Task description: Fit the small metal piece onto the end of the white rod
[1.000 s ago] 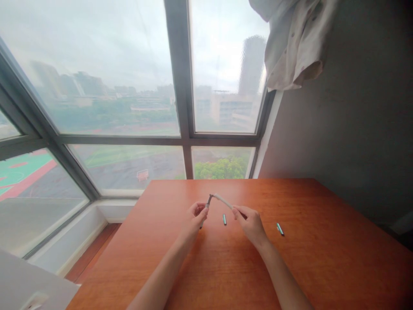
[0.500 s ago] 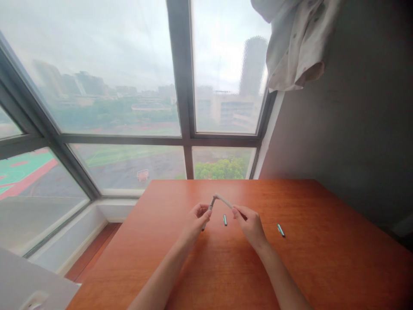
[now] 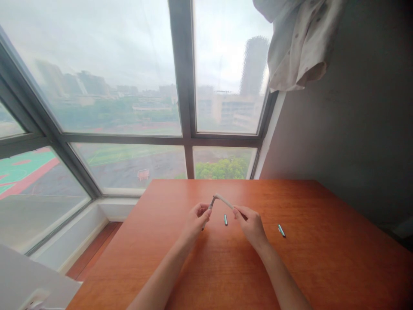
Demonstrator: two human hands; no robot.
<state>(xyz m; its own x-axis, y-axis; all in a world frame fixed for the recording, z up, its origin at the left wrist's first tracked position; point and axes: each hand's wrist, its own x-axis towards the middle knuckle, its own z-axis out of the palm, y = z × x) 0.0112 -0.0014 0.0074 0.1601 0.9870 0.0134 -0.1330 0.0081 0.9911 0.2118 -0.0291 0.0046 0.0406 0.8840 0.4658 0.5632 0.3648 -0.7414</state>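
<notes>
Over the orange-brown wooden table (image 3: 322, 258), both my hands hold thin stick-like pieces whose far ends meet in a peak. My left hand (image 3: 196, 219) pinches a dark grey piece (image 3: 211, 203). My right hand (image 3: 250, 221) pinches a white piece (image 3: 225, 200). The two ends touch above the tabletop. A small teal cap (image 3: 225, 220) lies on the table between my hands. A second teal piece (image 3: 281, 230) lies to the right of my right hand.
A large window with dark frames (image 3: 182, 107) runs behind the table's far edge. A grey wall (image 3: 355, 129) stands along the right side. A pale cloth (image 3: 297, 43) hangs at the top right. A white object (image 3: 32, 292) sits at the bottom left.
Both hands keep the same grip. The joined ends of the two pieces have shifted slightly right as the view moved a little.
</notes>
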